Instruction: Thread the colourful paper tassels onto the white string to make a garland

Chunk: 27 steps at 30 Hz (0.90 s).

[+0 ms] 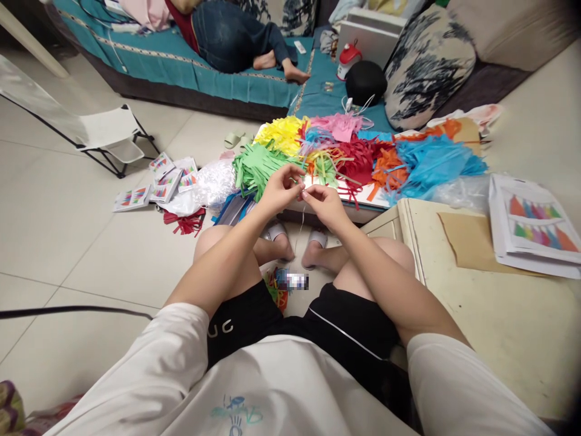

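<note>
My left hand (pixel 284 184) and my right hand (pixel 323 201) meet in front of me above the gap between my knees. The fingertips of both are pinched close together on a thin white string (pixel 300 225), whose loose end hangs down toward the floor. Just beyond them lie bundles of fringed paper strips: green (pixel 263 165), yellow (pixel 284 134), dark red (pixel 356 158), orange (pixel 390 169), blue (pixel 438 158) and pink (pixel 338 126). What exactly sits between the fingertips is too small to make out.
Printed packets (pixel 166 184) and a clear plastic bag (pixel 213 181) lie on the floor at left, near a folding stool (pixel 109 128). A cream cabinet (pixel 490 327) at right bears a brown envelope (pixel 467 239) and a white package (pixel 535 224). Another person (pixel 227 36) lies on the sofa.
</note>
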### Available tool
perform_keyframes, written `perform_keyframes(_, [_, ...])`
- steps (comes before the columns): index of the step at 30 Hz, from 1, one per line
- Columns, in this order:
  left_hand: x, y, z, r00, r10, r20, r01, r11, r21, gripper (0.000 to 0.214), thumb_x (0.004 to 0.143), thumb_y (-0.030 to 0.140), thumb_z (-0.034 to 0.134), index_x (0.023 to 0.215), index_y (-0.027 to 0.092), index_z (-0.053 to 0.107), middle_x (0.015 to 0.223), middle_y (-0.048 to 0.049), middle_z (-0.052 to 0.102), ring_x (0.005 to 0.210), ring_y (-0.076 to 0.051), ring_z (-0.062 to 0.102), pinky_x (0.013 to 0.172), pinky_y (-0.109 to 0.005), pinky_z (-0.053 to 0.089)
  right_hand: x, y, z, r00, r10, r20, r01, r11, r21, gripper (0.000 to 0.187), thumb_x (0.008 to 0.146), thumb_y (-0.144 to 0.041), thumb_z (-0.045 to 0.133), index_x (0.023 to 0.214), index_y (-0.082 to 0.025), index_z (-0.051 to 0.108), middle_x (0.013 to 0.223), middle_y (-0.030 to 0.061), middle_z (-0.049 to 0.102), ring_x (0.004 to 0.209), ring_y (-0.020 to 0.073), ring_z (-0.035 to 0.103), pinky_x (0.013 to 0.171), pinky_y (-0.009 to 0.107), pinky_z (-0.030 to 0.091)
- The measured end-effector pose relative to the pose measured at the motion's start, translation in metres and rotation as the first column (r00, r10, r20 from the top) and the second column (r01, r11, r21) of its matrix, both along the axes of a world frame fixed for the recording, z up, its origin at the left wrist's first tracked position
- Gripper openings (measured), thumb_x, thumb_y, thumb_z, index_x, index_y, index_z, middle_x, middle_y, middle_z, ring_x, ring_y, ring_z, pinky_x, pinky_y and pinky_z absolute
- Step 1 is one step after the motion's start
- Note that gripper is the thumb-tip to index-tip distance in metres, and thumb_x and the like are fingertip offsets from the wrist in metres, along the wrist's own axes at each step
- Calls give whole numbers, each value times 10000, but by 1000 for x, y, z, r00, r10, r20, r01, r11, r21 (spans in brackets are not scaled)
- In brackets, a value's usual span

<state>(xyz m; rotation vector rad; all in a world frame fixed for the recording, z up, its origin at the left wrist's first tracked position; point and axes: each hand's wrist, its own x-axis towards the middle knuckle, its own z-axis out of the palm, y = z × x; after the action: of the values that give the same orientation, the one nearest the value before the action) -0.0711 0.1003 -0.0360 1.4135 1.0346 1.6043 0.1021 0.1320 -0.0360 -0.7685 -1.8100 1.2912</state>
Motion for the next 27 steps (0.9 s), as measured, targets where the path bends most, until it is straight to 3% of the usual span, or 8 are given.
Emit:
perform_keyframes(5, [-1, -1, 3, 1000, -20, 18, 21, 999, -31, 511, 725, 462, 963, 1037, 190, 664, 845, -8, 675, 578, -64, 546, 554, -207, 471, 2, -3, 5, 1000, -2, 27, 3, 1000, -13, 345, 838, -523, 813, 774, -187, 766, 817, 57, 779, 813, 207, 680, 856, 357, 537])
perform_keyframes(12, [-3, -3, 8, 999, -9, 32, 11, 998, -65, 398, 750, 311, 877, 1045, 193, 638, 861, -4, 677, 682, -83, 595, 624, -198, 505, 3, -7, 8, 1000, 11, 9, -10, 998, -62, 266, 823, -445, 814, 777, -185, 775, 822, 59, 791, 822, 214, 710, 908, 375, 567])
perform_keyframes(17, [-2, -4, 8, 999, -5, 40, 8, 997, -71, 425, 752, 329, 886, 1059, 189, 627, 850, -4, 670, 654, -76, 586, 604, -194, 489, 0, -6, 6, 998, -36, -42, 32, 996, -83, 260, 829, -445, 809, 876, -192, 767, 881, 55, 810, 840, 205, 720, 872, 354, 562])
perform_keyframes(27, [3, -1, 2, 999, 30, 40, -29, 999, -40, 411, 718, 350, 897, 1002, 194, 644, 866, -16, 675, 687, -86, 591, 594, -186, 495, 0, -3, 1, 997, -75, -12, 74, 995, -63, 315, 832, -503, 803, 853, -194, 744, 867, 63, 796, 833, 208, 705, 855, 362, 549])
